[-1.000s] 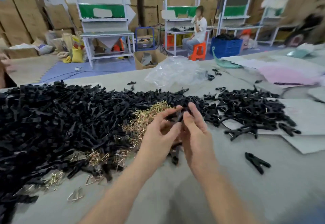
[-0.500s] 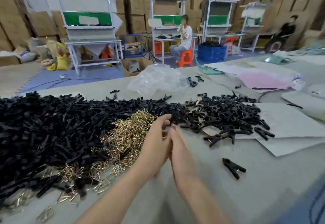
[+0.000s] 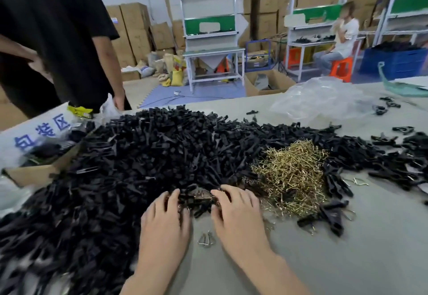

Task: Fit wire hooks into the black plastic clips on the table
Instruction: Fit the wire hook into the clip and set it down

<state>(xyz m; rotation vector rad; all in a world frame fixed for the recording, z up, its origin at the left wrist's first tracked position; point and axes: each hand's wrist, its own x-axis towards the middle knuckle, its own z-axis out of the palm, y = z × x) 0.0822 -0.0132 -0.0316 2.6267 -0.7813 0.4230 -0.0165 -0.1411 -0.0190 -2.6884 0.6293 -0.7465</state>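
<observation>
Resting palm down at the near edge of the pile of black plastic clips (image 3: 139, 155): both hands. Left hand (image 3: 165, 222) has its fingers spread and only lightly bent, fingertips (image 3: 174, 194) touching clips at the pile's edge; no closed grip visible. Right hand (image 3: 238, 218) is in the same posture, fingers fanned and tips in the clips just beside the left hand's. Whether either fingertip pinches something small underneath cannot be told.

The clip pile covers most of the left and middle of the grey table (image 3: 347, 248), thinning out toward the right. A heap of brass-coloured wire hooks (image 3: 291, 174) sits against the pile's right side, near the right hand. A couple of loose wire hooks (image 3: 206, 240) lie on bare table between the two wrists.

Far side: a crumpled clear plastic bag (image 3: 324, 102). Left edge: a cardboard box (image 3: 30, 174) with a white sign in blue characters, and a standing person in a black shirt (image 3: 58, 39). Background: white-framed workstations (image 3: 209, 25), stacked cartons, a seated person (image 3: 342, 37) on an orange stool.
</observation>
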